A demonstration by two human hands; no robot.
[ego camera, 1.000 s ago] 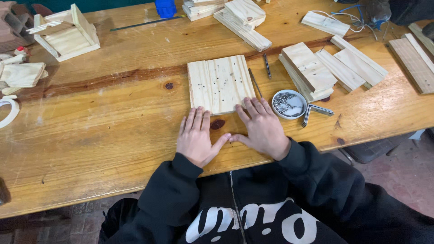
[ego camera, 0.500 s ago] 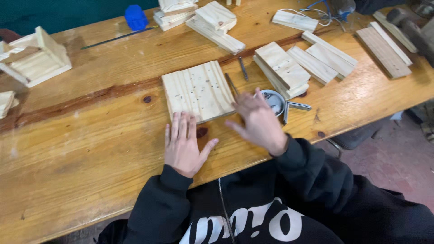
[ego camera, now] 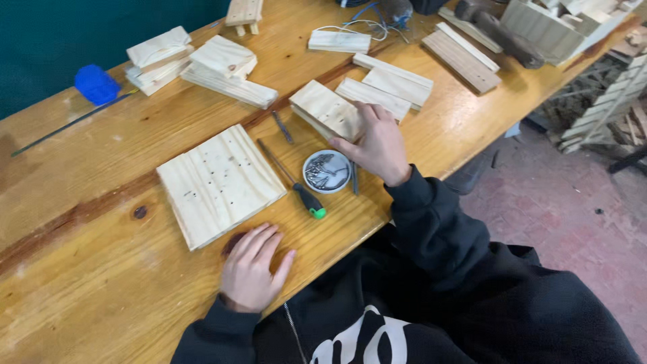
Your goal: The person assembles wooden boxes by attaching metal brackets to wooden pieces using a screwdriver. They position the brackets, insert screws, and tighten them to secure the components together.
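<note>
The right hand reaches forward and to the right across the bench, its fingers loosely curled over the near end of a small pine block, touching its top and edge; whether it already grips the block or only rests on it cannot be told from this view. The block lies ahead of the person and right of centre, its long axis running diagonally, from the far left down toward the near right, roughly in line with the two slats just beyond it. It is pale, freshly cut wood, flat and rectangular, with a few small dark holes dotted across its top face. The left hand is well apart from it, lying flat and palm down at the near edge of the bench, fingers spread and holding nothing, its fingertips just beside the near corner of the panel. That panel, a wider ribbed board of the same pale wood with scattered small holes, lies between the two hands and to the left of the block. So the right hand is far nearer to the block. Just near of the block sits a round tin of dark nails or screws, with a green-tipped screwdriver lying diagonally between tin and panel.
</note>
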